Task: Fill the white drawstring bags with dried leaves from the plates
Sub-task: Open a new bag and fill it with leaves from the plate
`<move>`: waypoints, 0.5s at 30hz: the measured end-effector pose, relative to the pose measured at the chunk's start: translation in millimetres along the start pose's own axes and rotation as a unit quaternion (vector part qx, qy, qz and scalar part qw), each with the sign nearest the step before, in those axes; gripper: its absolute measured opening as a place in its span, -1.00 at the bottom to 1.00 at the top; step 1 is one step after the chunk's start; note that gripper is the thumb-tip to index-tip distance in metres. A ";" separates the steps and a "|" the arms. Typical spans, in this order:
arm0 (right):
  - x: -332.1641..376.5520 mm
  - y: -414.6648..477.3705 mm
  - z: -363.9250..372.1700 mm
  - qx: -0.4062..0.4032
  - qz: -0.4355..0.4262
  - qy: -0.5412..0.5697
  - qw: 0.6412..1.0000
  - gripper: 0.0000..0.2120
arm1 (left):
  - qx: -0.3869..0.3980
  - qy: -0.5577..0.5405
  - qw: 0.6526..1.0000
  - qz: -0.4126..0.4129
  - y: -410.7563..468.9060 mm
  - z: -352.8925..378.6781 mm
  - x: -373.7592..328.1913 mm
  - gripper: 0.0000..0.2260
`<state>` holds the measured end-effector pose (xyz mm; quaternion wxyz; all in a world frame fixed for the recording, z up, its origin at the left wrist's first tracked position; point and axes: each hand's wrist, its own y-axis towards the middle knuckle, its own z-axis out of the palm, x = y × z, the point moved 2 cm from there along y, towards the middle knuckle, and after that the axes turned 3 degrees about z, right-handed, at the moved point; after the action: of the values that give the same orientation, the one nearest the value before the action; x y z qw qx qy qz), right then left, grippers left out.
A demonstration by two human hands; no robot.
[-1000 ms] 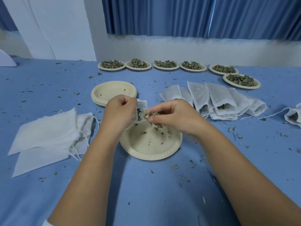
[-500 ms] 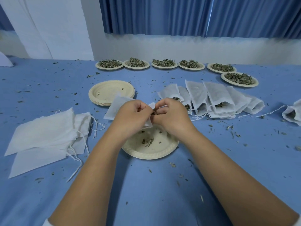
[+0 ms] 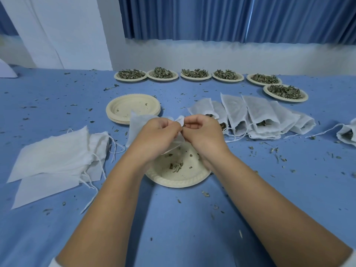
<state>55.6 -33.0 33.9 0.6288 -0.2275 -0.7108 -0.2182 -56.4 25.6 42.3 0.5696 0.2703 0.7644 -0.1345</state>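
Pinching a bag [image 3: 137, 125] at 12 o'clock of the plate [image 3: 179, 181], left hand [image 3: 157, 134] and right hand [image 3: 202, 132] probably cinch its drawstring next.

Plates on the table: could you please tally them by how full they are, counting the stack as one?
Heaped plates: 6
Nearly empty plate: 1
Stack of empty plates: 1
Total: 8
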 end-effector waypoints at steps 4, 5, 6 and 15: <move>4.3 -1.1 -1.5 0.032 -0.029 -0.069 0.997 -0.84 | -0.029 -0.019 0.999 -0.002 -0.2 -2.1 -1.4 -0.78; 4.2 -0.7 -1.6 0.051 -0.036 -0.087 0.994 -0.84 | -0.042 -0.023 0.999 -0.008 -0.1 -3.2 -1.2 -0.78; 4.3 -0.7 -1.4 0.072 -0.041 -0.098 0.992 -0.83 | -0.055 -0.029 0.998 -0.014 0.0 -4.4 -1.0 -0.77; 5.5 2.9 -3.7 0.042 -0.111 -0.051 0.992 -0.79 | -0.053 -0.112 0.992 -0.036 -3.1 -13.5 -7.4 -0.71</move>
<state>59.7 -32.6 39.9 0.5728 -0.1315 -0.7712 -0.2445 -67.4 28.1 53.3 0.6603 0.1953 0.7108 -0.1437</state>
